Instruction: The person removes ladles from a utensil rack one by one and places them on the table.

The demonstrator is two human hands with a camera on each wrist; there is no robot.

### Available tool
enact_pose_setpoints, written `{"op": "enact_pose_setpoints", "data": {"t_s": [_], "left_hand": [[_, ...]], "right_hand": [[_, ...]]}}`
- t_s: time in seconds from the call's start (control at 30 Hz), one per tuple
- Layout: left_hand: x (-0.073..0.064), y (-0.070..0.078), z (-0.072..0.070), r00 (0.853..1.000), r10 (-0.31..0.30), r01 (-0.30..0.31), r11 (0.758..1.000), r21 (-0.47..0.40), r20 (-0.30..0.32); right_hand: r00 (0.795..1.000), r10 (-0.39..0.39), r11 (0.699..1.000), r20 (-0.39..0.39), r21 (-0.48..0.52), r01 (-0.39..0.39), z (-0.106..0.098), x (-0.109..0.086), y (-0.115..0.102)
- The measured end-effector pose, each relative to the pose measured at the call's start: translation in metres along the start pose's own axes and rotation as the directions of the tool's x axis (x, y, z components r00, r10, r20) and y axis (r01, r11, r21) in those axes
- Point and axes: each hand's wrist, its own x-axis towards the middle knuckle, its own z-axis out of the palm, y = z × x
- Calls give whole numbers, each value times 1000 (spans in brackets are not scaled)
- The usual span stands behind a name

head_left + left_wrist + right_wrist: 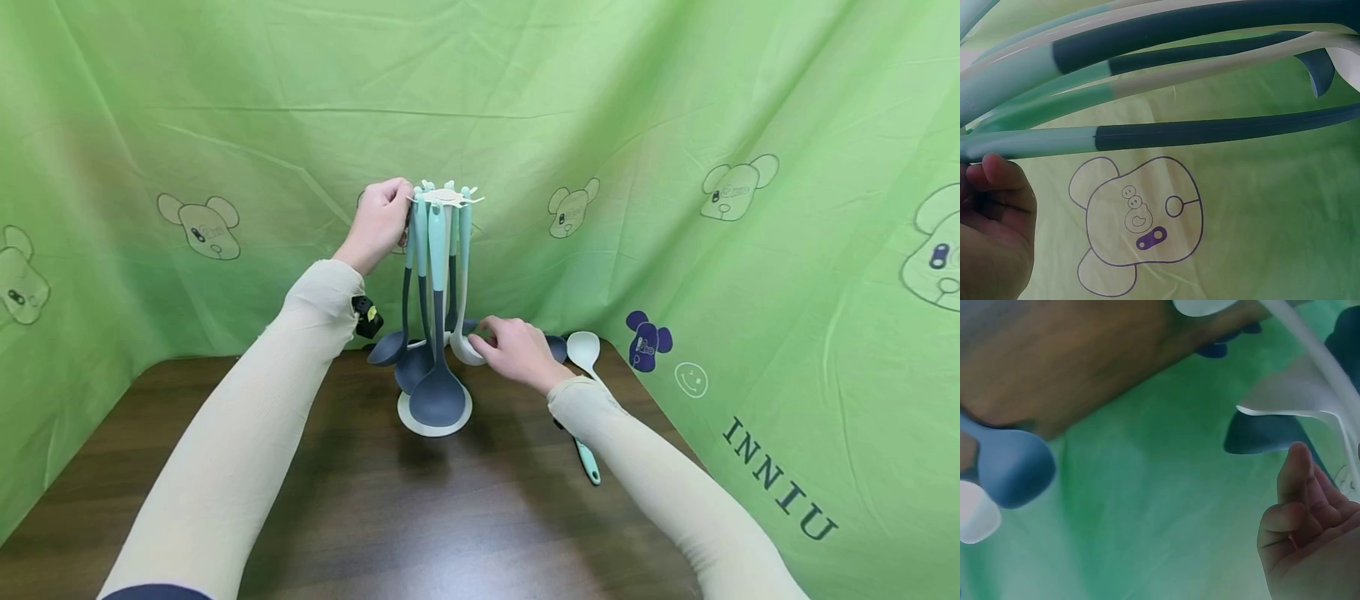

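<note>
- white utensil stand with a hooked top [447,197] sits around the middle of the table, toward the far side, upright on its white round base [435,431]
- brown wood-grain table [337,517] under it all, green fabric backdrop with cartoon mouse faces [495,67] along the far side and both left and right
- left hand [378,221] is up at the left of the stand's top, fingers curled in and grasping a smooth mint-green handle [1029,145], which runs into a dark navy stem
- that looks like the leftmost ladle, the one with the small navy bowl [387,348]
- big navy ladle with a mint handle [437,400] hangs at the near side, its bowl just above the base; another navy ladle [411,372] hangs just left of it and a bit farther back
- right hand [519,352] is low on the right side of the stand, fingers loosely bent beside the white ladle with a mint handle [467,350]. honestly can't tell if they're pinching its bowl or just next to it
- off to the right on the table: a white spoon-shaped head [583,346], a navy utensil head [556,347] beside it, and nearer, a mint handle end with a hole [588,462] poking out past the cream right sleeve [652,475]
</note>
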Motion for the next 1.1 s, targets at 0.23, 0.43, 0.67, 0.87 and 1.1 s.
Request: {"op": "enact_pose_setpoints", "data": {"t_s": [0.23, 0.43, 0.67, 0.87, 1.1], "left_hand": [[1, 1, 1, 1000, 0, 0, 1000, -11, 0], [0, 3, 2, 1000, 6, -6, 1000, -23, 7], [0, 3, 3, 1000, 4, -4, 1000, -27, 3], [-1, 3, 2, 1000, 7, -7, 1000, -23, 2], [-3, 2, 2, 1000, 2, -2, 1000, -29, 1]], "right_hand": [[1000, -10, 1000, 6, -8, 10, -6, 16, -15], [1000, -5, 1000, -1, -27, 5, -8, 24, -22], [1000, 2, 999, -4, -45, -3, -7, 30, -26], [999, -1, 999, -44, -42, -1, -1, 33, -27], [998, -4, 999, -59, 42, 7, 2, 34, -29]]}}
